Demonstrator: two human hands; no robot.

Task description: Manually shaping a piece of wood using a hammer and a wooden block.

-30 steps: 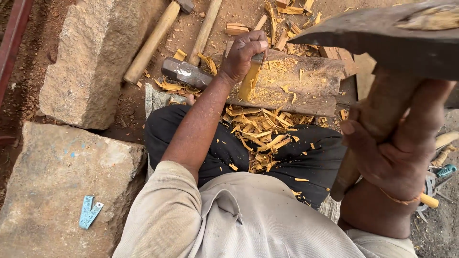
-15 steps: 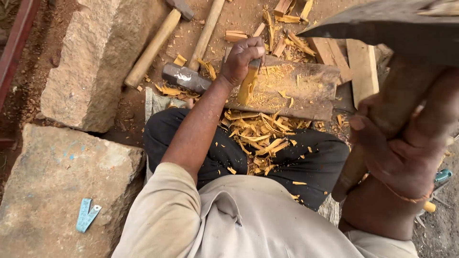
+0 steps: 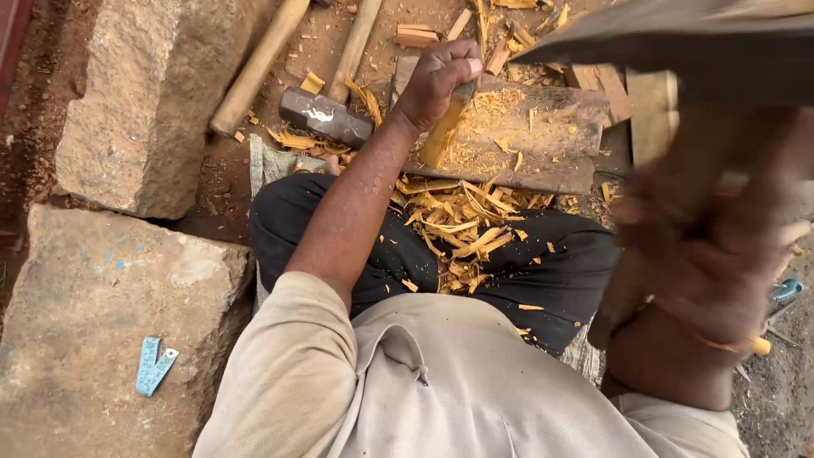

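My left hand [image 3: 437,80] grips the top of a short yellow wood piece [image 3: 443,136] that stands tilted on a flat wooden chopping block [image 3: 543,144]. My right hand [image 3: 712,254], blurred and close to the camera, is closed around the wooden handle of an axe-like tool whose dark blade [image 3: 678,51] crosses the upper right of the view. Yellow wood shavings [image 3: 462,229] lie heaped on my dark trousers and on the block.
A sledgehammer [image 3: 326,114] with a wooden handle lies left of the block, a second wooden handle [image 3: 259,64] beside it. Two large rough stones [image 3: 127,102] [image 3: 102,331] sit at the left; a folded blue measuring tape [image 3: 153,365] lies on the nearer one. Wood offcuts [image 3: 415,36] litter the dirt.
My right hand with the bladed tool has shifted and now shows strong motion blur. The left hand still holds the wood piece on the block. The view has tilted slightly.
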